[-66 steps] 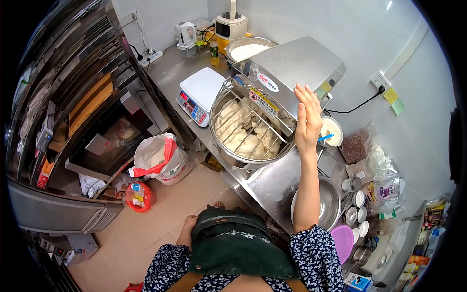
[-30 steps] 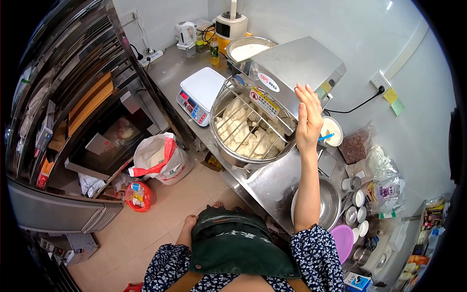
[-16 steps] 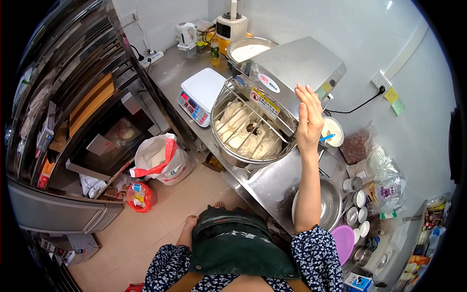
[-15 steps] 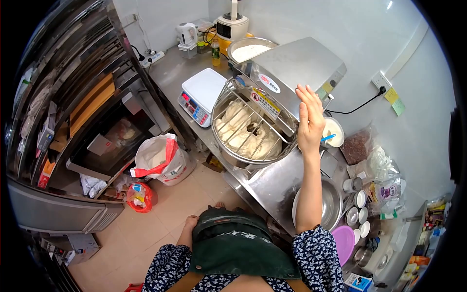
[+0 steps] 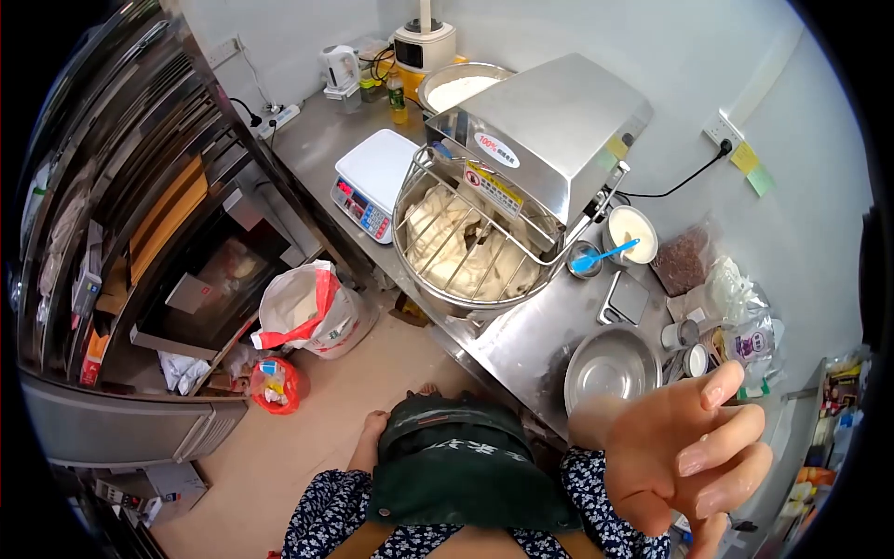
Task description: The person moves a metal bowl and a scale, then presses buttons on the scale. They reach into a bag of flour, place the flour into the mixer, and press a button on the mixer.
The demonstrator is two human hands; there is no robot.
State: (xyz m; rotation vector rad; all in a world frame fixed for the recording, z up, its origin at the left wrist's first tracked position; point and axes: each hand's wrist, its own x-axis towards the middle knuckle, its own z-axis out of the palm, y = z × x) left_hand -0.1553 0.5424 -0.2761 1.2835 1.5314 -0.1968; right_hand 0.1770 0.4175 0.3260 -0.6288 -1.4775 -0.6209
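My right hand is raised close to the camera at the lower right, palm up, its fingers apart and slightly curled, holding nothing. Beneath and behind it lies a steel bowl. My left hand hangs low beside the dark green apron; its fingers are too small to make out. A steel mixer stands on the counter, its wire guard over a bowl of pale dough. A white scale is left of the mixer bowl.
Right of the mixer are a white tub with a blue spatula, a small scale and bagged ingredients. A flour sack and red bag stand on the floor, near a tray rack at left.
My right hand has moved from beside the mixer down and toward the camera, its fingers spreading. The dough's shape in the mixer bowl differs. The view has shifted slightly.
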